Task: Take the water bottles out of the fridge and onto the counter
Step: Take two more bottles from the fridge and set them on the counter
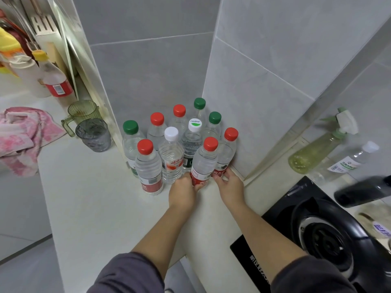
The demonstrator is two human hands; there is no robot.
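Two grey sleeves [131,273] reach forward from the near edge, with both bare arms stretched out over the white tabletop [95,197]. Both palms face in toward each other, low down by the bottle bottoms.

The left hand [183,190] holds the near red-cap bottle [204,163] low down. Its fingers [184,178] curl round the red label and the thumb is tucked under the near side. The right hand [229,183] reaches just past it to the right red-cap bottle [226,153], which stands next to the grey wall [254,102]. Those fingers [222,176] wrap the bottom of that bottle too.

Both bottles stand up straight on the tabletop at the right front of the group. I think the hands hold them low so they can slide in tight and not tip.

All the water bottles [171,149] stand close together in the far corner where two walls meet. I count ten, with red, green and white caps. Packed like that, they take little room and stay clear of the black stove [317,240] on the right.

No fridge is in view, so I cannot tell if more bottles are left in it.
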